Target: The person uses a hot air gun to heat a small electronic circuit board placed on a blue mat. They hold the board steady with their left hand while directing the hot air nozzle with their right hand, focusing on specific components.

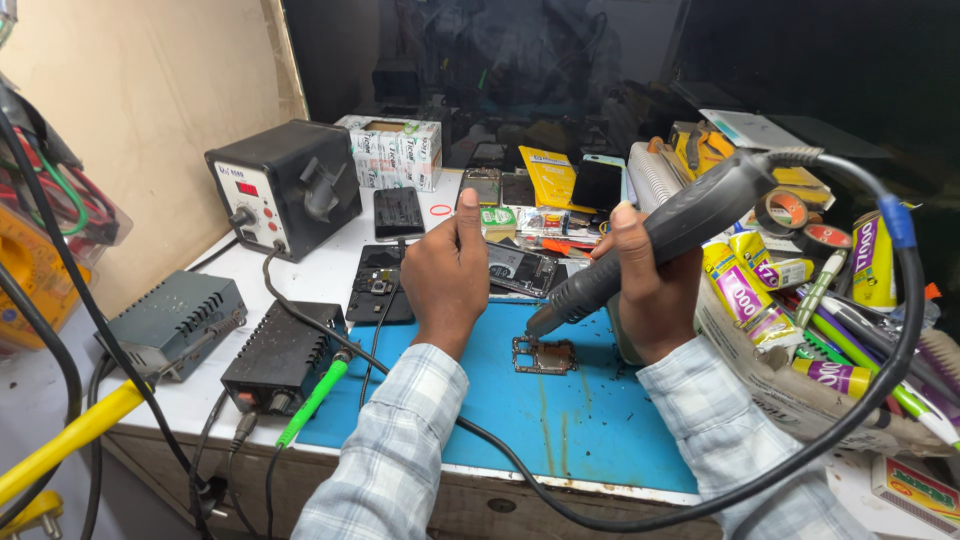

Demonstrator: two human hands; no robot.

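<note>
Closed around the grey hot-air wand (668, 235), the right hand (648, 290) has a firm grip on the handle, with the nozzle tilted down and to the left so its tip hangs just above the small metal phone frame (544, 355). That frame lies flat on the blue mat (560, 420) near the middle of the surface (330, 270), between the two wrists.

Going from left to right: a grey power box (172, 322) sits at the far left edge, a black hot-air station (282, 185) with red display stands behind it, and a smaller black box (283, 358) with a green-handled iron (312, 400) lies at the mat's left border. Next comes the left hand (447, 272), curled into a loose fist with the thumb raised; whether its grip holds anything cannot be told from this angle. Dark phones and opened boards (520, 268) lie just behind the hands. At the far right a cardboard tray (790, 395) is crowded with glue tubes, tape rolls and pens.

Doing this well, as I judge it, means keeping the nozzle close without touching the frame, holding the angle steady, and minding the thick black hose (880, 370) that loops round the right sleeve.
</note>
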